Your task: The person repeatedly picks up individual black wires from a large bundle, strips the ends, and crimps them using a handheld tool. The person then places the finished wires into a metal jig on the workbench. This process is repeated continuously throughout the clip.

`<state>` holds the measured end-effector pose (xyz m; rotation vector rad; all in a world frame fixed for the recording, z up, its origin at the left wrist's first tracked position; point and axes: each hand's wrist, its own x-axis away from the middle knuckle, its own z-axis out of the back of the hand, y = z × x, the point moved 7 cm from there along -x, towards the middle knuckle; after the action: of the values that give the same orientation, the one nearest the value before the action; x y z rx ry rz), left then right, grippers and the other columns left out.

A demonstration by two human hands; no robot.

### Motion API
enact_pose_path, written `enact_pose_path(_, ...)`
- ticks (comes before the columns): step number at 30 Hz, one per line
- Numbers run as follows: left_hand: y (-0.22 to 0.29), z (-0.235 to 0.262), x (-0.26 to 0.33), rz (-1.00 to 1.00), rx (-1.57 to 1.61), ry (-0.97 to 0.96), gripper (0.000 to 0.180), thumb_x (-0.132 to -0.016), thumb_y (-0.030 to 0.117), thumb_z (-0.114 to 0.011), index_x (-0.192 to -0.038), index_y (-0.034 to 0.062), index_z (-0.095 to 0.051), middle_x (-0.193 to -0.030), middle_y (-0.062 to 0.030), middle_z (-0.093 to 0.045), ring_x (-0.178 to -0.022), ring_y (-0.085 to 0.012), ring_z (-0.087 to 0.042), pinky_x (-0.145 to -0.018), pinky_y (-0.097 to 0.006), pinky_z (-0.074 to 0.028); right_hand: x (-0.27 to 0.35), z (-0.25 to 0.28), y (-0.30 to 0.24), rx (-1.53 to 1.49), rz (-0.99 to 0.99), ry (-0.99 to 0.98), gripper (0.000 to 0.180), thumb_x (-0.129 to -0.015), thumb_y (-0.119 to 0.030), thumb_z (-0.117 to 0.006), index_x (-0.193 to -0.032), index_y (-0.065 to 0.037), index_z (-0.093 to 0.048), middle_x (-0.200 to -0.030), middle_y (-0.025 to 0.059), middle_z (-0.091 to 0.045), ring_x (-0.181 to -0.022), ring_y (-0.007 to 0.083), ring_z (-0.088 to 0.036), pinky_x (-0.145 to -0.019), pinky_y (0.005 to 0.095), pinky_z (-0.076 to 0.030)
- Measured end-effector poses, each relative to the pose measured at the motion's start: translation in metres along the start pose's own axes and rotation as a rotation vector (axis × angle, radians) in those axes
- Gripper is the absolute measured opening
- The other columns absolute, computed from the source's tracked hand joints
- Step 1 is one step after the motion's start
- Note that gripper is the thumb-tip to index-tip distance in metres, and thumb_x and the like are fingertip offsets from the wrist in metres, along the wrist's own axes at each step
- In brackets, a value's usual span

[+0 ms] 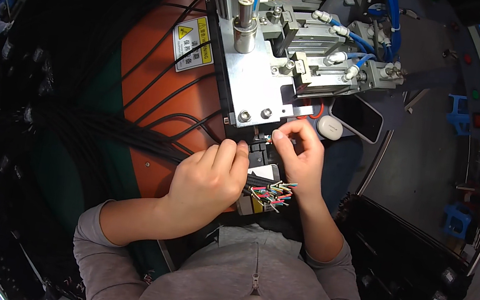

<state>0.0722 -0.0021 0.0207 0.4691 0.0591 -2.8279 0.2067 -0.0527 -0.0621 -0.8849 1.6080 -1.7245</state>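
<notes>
Head view: I am watching the right hand (303, 161) pinching fine coloured wires (269, 139) at the black fixture (258, 152), just off the metal plate (256, 84)'s near edge; the left hand (210, 175) is resting curled alongside, its hold hidden. Likely these wires are handling light, limp and bendable, so I am favouring a grip close behind their tips; room is opening rightward, below the white case (330, 127).

Left fingers (226, 153) and right fingers (304, 132) curl at a black fixture (260, 155).
</notes>
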Motion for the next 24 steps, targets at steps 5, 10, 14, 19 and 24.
enact_pose_path(5,-0.014,-0.001,-0.003,0.079,0.27,0.043,0.021,-0.072,0.01,-0.07,-0.09,0.0008,-0.065,-0.068,-0.0051,-0.051,-0.059,-0.0172,-0.058,-0.05,-0.028,-0.045,0.012,0.006,-0.039,-0.153,0.414,-0.34,0.022,-0.069,0.003,-0.075,-0.088,0.001,-0.066,-0.09,0.0098,-0.066,-0.083,0.0209,-0.062,-0.074,0.0311,-0.048)
enact_pose_path(10,-0.016,0.018,-0.013,-0.043,0.442,0.213,0.032,-0.068,0.014,-0.075,-0.096,0.0016,-0.067,-0.078,-0.0056,-0.06,-0.062,-0.019,-0.059,-0.056,-0.029,-0.046,0.014,0.007,-0.035,-0.394,0.32,-0.258,0.02,-0.071,0.0,-0.077,-0.088,0.003,-0.067,-0.089,0.0121,-0.066,-0.085,0.0198,-0.062,-0.075,0.0294,-0.049)
enact_pose_path(14,-0.02,0.037,-0.006,-0.056,0.505,0.415,0.037,-0.071,0.016,-0.073,-0.106,0.0055,-0.067,-0.095,-0.0077,-0.064,-0.069,-0.015,-0.06,-0.051,-0.023,-0.045,0.011,0.008,-0.036,-0.36,0.266,-0.19,0.013,-0.078,0.004,-0.07,-0.091,0.004,-0.066,-0.091,0.0118,-0.065,-0.086,0.0182,-0.061,-0.074,0.0278,-0.049)
enact_pose_path(19,-0.014,0.023,-0.006,-0.093,0.553,0.277,0.033,-0.072,0.013,-0.072,-0.101,-0.0016,-0.065,-0.08,-0.0065,-0.062,-0.062,-0.0162,-0.058,-0.049,-0.027,-0.045,0.021,-0.009,-0.065,-0.269,0.349,-0.125,0.015,-0.082,0.002,-0.067,-0.096,0.005,-0.065,-0.097,0.0146,-0.065,-0.088,0.0175,-0.062,-0.078,0.0292,-0.05)
enact_pose_path(24,-0.017,0.028,-0.011,-0.046,0.653,0.279,0.03,-0.068,0.014,-0.074,-0.093,0.0003,-0.063,-0.074,-0.0044,-0.058,-0.059,-0.0176,-0.056,-0.048,-0.028,-0.044,0.011,-0.008,-0.056,-0.549,0.224,-0.327,0.014,-0.089,-0.006,-0.059,-0.095,0.006,-0.065,-0.096,0.0142,-0.065,-0.089,0.0165,-0.061,-0.08,0.0279,-0.048)
